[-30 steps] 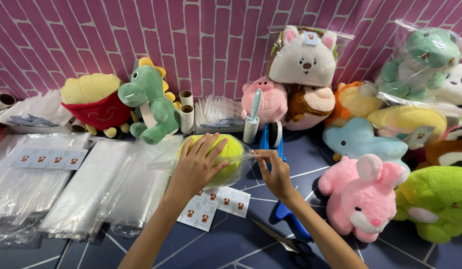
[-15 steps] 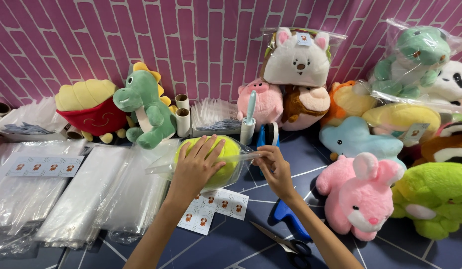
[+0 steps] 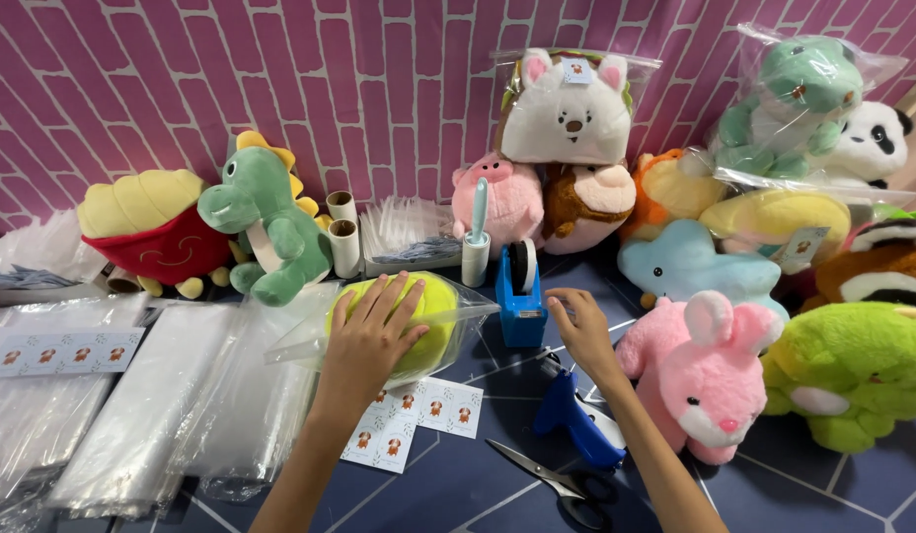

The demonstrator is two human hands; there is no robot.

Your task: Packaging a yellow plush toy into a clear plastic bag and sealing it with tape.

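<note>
pressing down flat, my left hand (image 3: pixel 371 336) lies with its fingers spread on the yellow-green plush ball (image 3: pixel 423 321), which sits inside a clear plastic bag (image 3: pixel 453 314) on the dark blue floor; the palm is open on top of it, not closed around it, so it is pinning rather than gripping. compared with 0.5 s ago the ball and that hand have not shifted, but my right hand (image 3: pixel 581 331) has drawn off the bag's open mouth and now sits just to the right of the blue tape dispenser (image 3: pixel 520 294), fingers loosely curled with the thumb side toward the dispenser; it holds nothing that i can make out, and i cannot tell whether a fingertip touches the tape. i read that as the bag being held in place by 1 hand while the other goes to the dispenser, so the bag mouth looks unsealed at this point. just below my left wrist lies a sheet of small stickers (image 3: pixel 411 422), touching the edge of the bag. below my right forearm are a blue handled tool (image 3: pixel 576 426) and a pair of scissors (image 3: pixel 552 481), close together. left of my left arm spread stacks of clear bags (image 3: pixel 152 415). to the right of my right hand a pink rabbit plush (image 3: pixel 700 370) sits near it, with a lime green plush (image 3: pixel 858 370) beyond. above my left hand stands a green dinosaur plush (image 3: pixel 266 227) against the pink brick-pattern wall (image 3: pixel 379 89).
</note>
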